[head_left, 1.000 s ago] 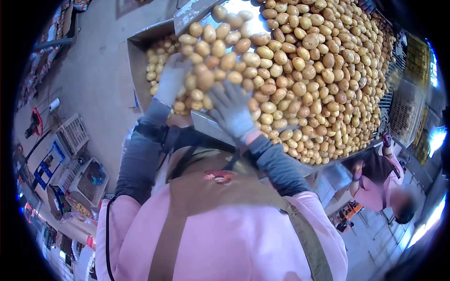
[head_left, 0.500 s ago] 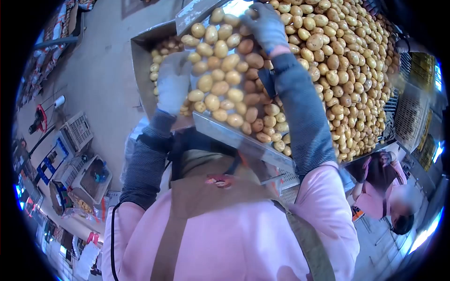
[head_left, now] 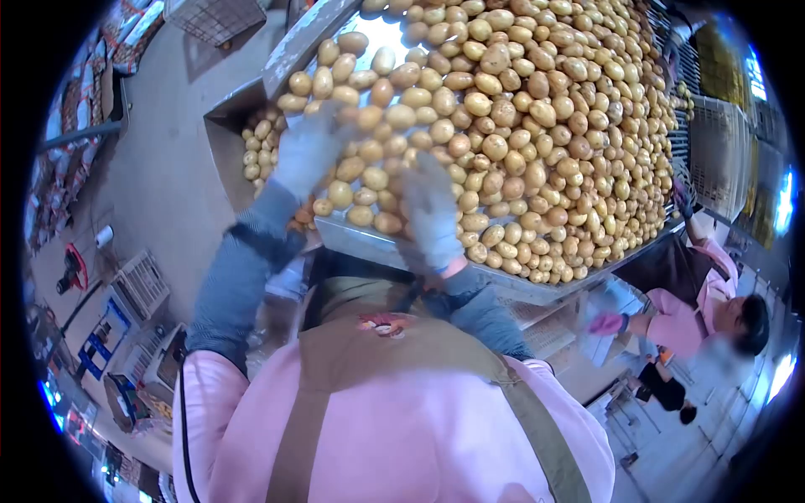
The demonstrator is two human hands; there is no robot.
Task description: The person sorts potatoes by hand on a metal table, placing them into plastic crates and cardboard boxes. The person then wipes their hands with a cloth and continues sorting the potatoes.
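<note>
Small yellow-brown potatoes (head_left: 537,126) lie heaped across a metal sorting table (head_left: 369,237), with a looser layer at its left end. My left hand (head_left: 306,155), in a pale grey glove, reaches over this layer from the left, its blurred fingers stretched out against the potatoes. Closer to the front edge, my right hand (head_left: 432,218), gloved alike, has its fingers extended onto potatoes beside the main pile. Motion smears both gloves; no potato shows gripped in either. Left of my left hand, a metal chute (head_left: 225,134) holds more potatoes.
To the right, a co-worker in pink (head_left: 679,318) stands at the heap's edge; another person (head_left: 667,386) is farther off. A plastic crate (head_left: 721,155) stands beyond the heap. Crates (head_left: 142,285) and a red wheel (head_left: 75,267) are on the left, and another crate (head_left: 216,18) at the back.
My right hand has come from the far side of the table toward the front edge. My left hand has shifted inward over the potatoes. The view has moved, showing more of the heap.
</note>
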